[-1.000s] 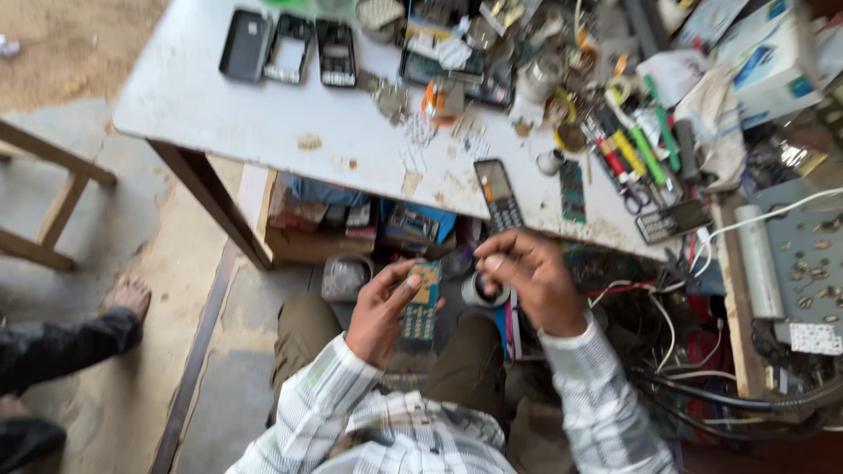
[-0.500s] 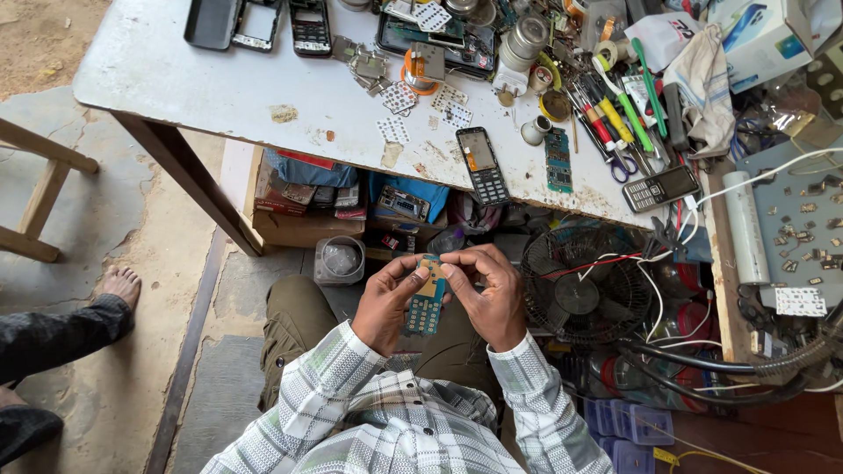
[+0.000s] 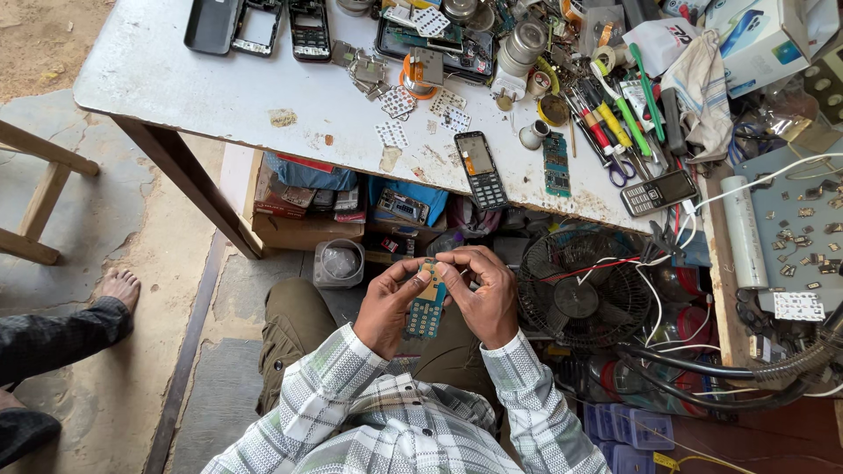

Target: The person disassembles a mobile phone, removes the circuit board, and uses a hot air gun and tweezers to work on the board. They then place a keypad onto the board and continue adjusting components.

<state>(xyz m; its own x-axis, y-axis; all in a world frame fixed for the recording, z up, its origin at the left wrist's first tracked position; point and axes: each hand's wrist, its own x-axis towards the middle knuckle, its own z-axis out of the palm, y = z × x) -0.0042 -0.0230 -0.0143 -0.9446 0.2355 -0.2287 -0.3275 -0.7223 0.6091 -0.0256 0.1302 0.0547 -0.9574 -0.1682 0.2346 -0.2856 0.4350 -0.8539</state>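
Observation:
A small teal circuit board [image 3: 427, 307] from a phone sits upright between both my hands, over my lap. My left hand [image 3: 390, 303] grips its left edge with thumb and fingers. My right hand [image 3: 479, 291] curls over the board's top, fingertips pinching near its upper end. Just beyond my hands, on the worn white table [image 3: 219, 96], lie a black keypad phone [image 3: 480, 168] and another green circuit board [image 3: 555, 163]. My checked shirt sleeves fill the bottom of the view.
The table holds phone shells [image 3: 259, 25], loose keypads, screwdrivers [image 3: 606, 123], scissors, another keypad phone [image 3: 659, 191]. Under it are boxes, a clear jar [image 3: 340, 262] and a black fan [image 3: 580, 294] with cables. Another person's bare foot [image 3: 116, 287] is at left.
My right hand has come in from the right and closed on the board together with the left. The view has tilted so the table sits higher in frame.

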